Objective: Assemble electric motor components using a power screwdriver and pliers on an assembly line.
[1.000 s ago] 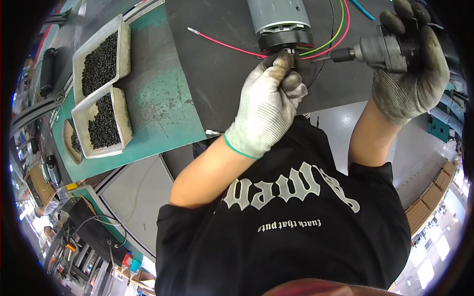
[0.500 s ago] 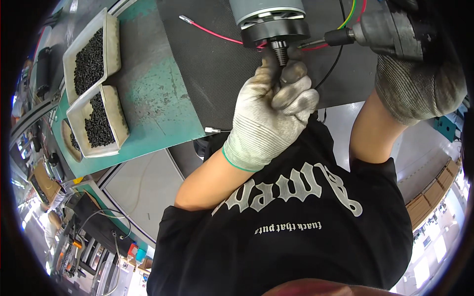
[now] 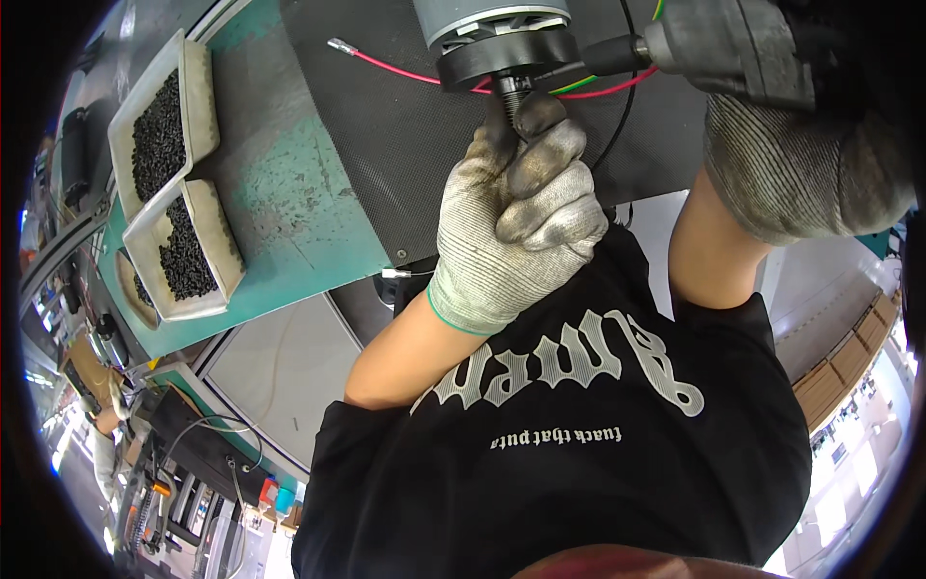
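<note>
A grey cylindrical motor [image 3: 494,21] with a black ring [image 3: 506,58] at its lower end is at the top middle, cut off by the picture's edge. From the ring a short threaded shaft [image 3: 513,94] points toward me. My left hand [image 3: 516,217], in a whitish glove with dirty fingertips, is closed around this shaft with thumb and forefinger. In my gloved right hand [image 3: 801,174] is a dark power screwdriver [image 3: 728,50], gripped from below. Its bit points left and meets the ring's underside beside the shaft; the exact contact is too small to make out.
Two whitish bins [image 3: 200,106] [image 3: 214,236] of small black parts stand on the green bench [image 3: 299,193] at left, by a smaller round dish [image 3: 130,289]. A black mat [image 3: 362,116] lies under the motor. Red wire [image 3: 400,72] and black wire [image 3: 627,116] trail around it.
The view has shifted a little. The motor and both hands sit further left, and the screwdriver bit is closer to the shaft. My left fingers are curled further around the shaft.
</note>
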`<state>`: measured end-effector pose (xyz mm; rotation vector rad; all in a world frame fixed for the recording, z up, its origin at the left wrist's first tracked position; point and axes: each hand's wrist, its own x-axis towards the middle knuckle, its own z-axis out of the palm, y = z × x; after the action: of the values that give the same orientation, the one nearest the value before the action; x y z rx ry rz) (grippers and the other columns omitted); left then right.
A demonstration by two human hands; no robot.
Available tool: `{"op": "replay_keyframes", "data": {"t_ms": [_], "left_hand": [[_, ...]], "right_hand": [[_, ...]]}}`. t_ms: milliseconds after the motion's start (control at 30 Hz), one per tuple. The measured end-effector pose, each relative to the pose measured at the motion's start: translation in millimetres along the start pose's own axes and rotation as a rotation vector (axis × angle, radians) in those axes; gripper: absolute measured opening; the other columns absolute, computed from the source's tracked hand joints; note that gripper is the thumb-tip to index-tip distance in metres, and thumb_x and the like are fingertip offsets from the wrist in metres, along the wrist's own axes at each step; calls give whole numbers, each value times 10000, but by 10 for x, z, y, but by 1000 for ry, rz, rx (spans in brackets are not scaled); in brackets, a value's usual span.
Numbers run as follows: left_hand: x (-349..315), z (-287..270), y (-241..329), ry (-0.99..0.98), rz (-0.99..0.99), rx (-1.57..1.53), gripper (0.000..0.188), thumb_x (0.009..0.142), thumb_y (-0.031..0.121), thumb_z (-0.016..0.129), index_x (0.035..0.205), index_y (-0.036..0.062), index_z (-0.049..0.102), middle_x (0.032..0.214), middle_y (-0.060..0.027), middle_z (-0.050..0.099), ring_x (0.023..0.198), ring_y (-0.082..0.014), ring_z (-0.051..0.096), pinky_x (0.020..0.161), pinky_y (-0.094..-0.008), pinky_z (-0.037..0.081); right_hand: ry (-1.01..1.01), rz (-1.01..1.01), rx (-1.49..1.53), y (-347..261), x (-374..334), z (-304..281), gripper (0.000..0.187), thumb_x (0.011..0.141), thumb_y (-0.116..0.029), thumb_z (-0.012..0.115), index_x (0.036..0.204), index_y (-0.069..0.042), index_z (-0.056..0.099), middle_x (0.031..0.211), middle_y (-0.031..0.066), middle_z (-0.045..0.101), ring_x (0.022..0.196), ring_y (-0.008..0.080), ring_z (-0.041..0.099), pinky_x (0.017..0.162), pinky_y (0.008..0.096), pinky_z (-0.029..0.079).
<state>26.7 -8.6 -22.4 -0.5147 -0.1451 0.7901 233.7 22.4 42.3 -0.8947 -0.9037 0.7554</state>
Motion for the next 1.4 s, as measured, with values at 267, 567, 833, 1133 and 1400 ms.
{"op": "replay_keyframes", "data": {"t_ms": [267, 567, 833, 1133, 1400], "left_hand": [[12, 80, -97, 113, 10, 15, 151, 965, 234, 472, 951, 84, 481, 618, 27, 373, 392, -69, 370, 396, -228, 308], [75, 63, -112, 74, 29, 115, 231, 967, 330, 511, 940, 102, 490, 659, 36, 387, 411, -56, 329, 416, -215, 308], [170, 240, -220, 503, 141, 377, 420, 949, 576, 449, 852, 168, 476, 606, 26, 409, 441, -104, 318, 469, -269, 305], [275, 162, -347, 468, 281, 917, 273, 1020, 339, 432, 976, 73, 476, 664, 21, 406, 468, -71, 357, 432, -252, 334], [-1068, 1261, 999, -64, 1283, 3474, 152, 839, 185, 595, 936, 79, 641, 924, -140, 651, 799, -323, 635, 649, -440, 529]], "right_hand": [[89, -132, -215, -28, -219, 445, 385, 851, -100, 548, 1197, 67, 527, 1193, 242, 574, 1136, 327, 561, 1000, 425, 443], [137, -221, -382, 17, -186, 596, 377, 844, -93, 563, 1188, 57, 540, 1180, 239, 588, 1140, 330, 564, 1018, 431, 430], [127, -161, 60, -161, 231, 457, 365, 915, -143, 552, 1173, 116, 555, 1151, 261, 607, 1118, 345, 585, 1043, 464, 424], [142, -63, 19, -22, 551, -521, 288, 917, -77, 538, 1088, 149, 586, 1112, 273, 622, 1035, 348, 628, 910, 442, 522], [168, -245, -328, -140, 360, -395, 331, 925, -56, 534, 1196, 134, 525, 1174, 239, 595, 1090, 355, 603, 1015, 482, 471]]}}
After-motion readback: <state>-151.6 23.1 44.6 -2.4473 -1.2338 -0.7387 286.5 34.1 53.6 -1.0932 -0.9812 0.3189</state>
